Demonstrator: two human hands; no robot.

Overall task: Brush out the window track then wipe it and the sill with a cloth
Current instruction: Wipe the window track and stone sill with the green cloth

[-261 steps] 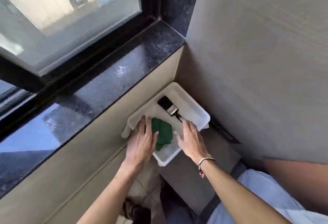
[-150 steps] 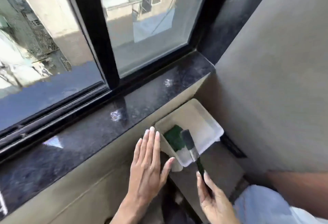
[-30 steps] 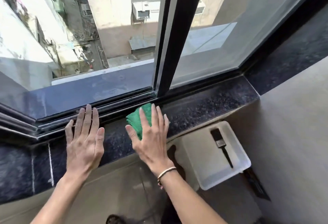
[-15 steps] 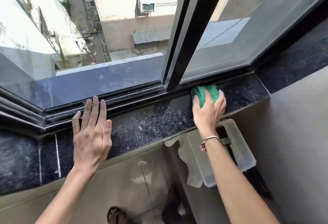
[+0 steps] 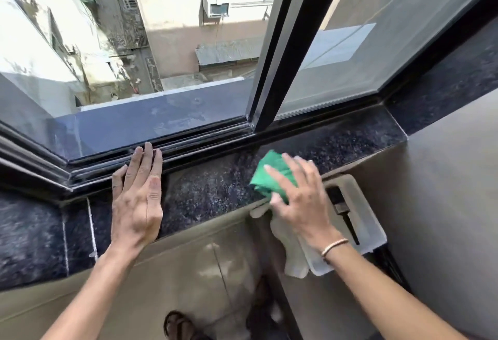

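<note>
The speckled black granite sill (image 5: 215,191) runs beneath the black metal window track (image 5: 194,145). Below it, a translucent white plastic tray (image 5: 369,218) holds a dark-handled paintbrush (image 5: 343,210). The left hand (image 5: 137,199) lies flat and empty — fingertips reaching the track. The right hand (image 5: 299,199) presses a crumpled green cloth (image 5: 269,178) to the sill, fingers spread over it.
</note>
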